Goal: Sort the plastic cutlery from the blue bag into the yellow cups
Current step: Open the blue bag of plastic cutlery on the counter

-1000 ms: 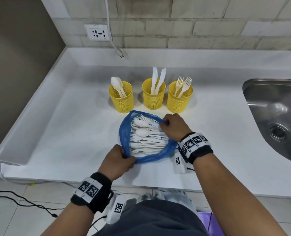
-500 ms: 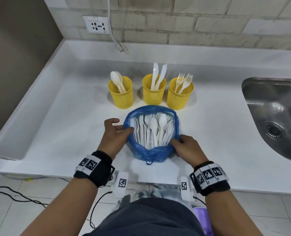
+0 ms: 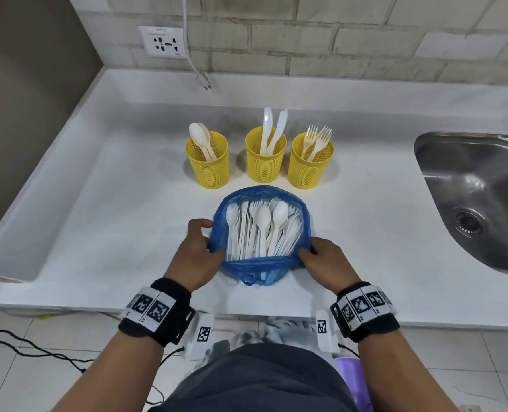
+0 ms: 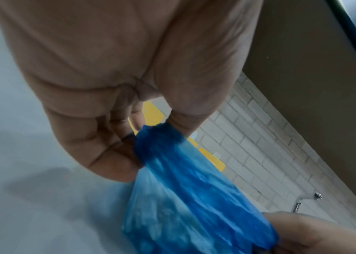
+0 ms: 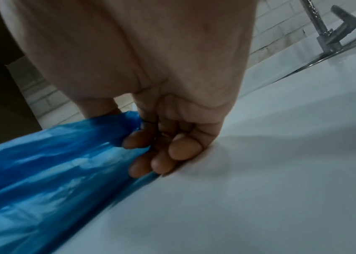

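A blue plastic bag (image 3: 261, 264) lies on the white counter, its mouth spread wide over a pile of white plastic cutlery (image 3: 263, 230). My left hand (image 3: 197, 251) pinches the bag's rolled left rim (image 4: 151, 135). My right hand (image 3: 321, 257) pinches the right rim (image 5: 127, 120), its curled fingers resting on the counter. Behind the bag stand three yellow mesh cups: the left one (image 3: 207, 162) holds spoons, the middle one (image 3: 265, 157) knives, the right one (image 3: 310, 162) forks.
A steel sink (image 3: 479, 200) is sunk into the counter at the right, with its tap (image 5: 329, 27) behind. A wall socket (image 3: 163, 41) and a hanging cable (image 3: 194, 63) are at the back. The counter's (image 3: 98, 203) raised left lip borders a dark wall.
The bag has been turned so its mouth faces the cups and the cutlery lies lengthways. My hands have shifted to its left and right rims and spread it wider.
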{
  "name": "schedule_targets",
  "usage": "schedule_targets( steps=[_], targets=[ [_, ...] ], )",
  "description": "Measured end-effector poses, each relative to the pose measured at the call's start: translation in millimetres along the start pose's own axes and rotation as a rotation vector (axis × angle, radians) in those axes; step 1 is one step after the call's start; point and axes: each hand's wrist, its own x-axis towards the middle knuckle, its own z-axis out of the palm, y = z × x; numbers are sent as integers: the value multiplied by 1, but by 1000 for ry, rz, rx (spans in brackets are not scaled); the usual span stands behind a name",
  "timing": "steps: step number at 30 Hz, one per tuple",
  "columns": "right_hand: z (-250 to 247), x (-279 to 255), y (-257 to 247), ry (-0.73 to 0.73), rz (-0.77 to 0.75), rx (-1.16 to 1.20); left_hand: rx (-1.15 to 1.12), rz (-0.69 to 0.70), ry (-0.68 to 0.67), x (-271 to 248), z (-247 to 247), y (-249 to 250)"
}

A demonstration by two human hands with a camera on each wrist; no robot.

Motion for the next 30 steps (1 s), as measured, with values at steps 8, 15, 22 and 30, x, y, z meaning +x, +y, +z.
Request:
schedule_targets(
  steps=[8, 15, 22, 30],
  targets=[
    [1, -18, -19, 473, -280, 108, 134, 532, 155, -10, -3, 7],
    [3, -30, -41, 70, -438, -250, 729, 608, -117, -16, 19, 9],
    [7, -33, -31, -1, -390, -469, 553, 659, -152, -22, 19, 16],
    [-8, -22, -18, -9, -428, -501, 489, 608, -166, -18, 17, 12]
  ],
)
